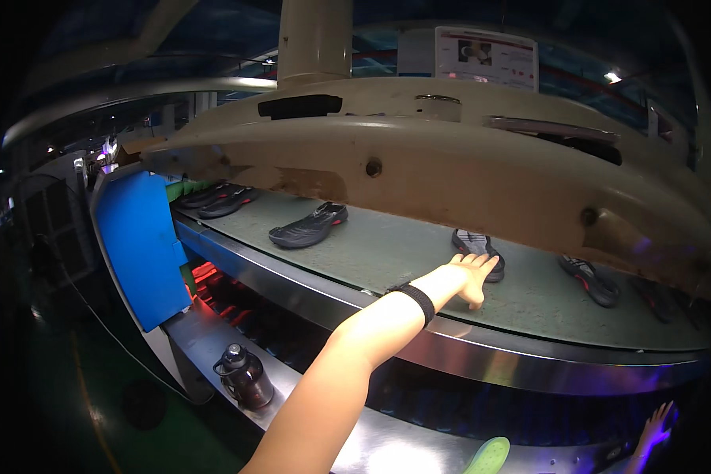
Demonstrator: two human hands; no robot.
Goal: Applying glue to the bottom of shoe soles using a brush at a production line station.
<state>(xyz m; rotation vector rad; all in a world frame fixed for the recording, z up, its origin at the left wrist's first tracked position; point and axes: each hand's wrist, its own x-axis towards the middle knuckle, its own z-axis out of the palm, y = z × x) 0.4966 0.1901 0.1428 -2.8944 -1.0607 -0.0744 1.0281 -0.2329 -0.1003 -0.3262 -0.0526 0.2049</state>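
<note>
My left hand (472, 278), with a black band on its forearm, reaches over a moving-belt style surface (387, 257). Its fingers are spread and lie over a black shoe (494, 274) with a grey striped top; whether they press on it I cannot tell. To the left, a dark shoe (308, 227) with a red accent rests on the same belt. Another black shoe with red (592, 284) lies to the right. Low at the right rim, my right hand (653, 429) is tinted purple by light, its fingers stretched out and nothing visible in them.
A beige hood (450, 170) hangs low over the belt. More shoes (227, 201) lie at its left end beside a blue panel (138, 245). On the lower metal ledge (387, 434) stand a dark bottle (245, 375) and a light green insole-shaped piece (490, 456). Red light glows beneath the belt.
</note>
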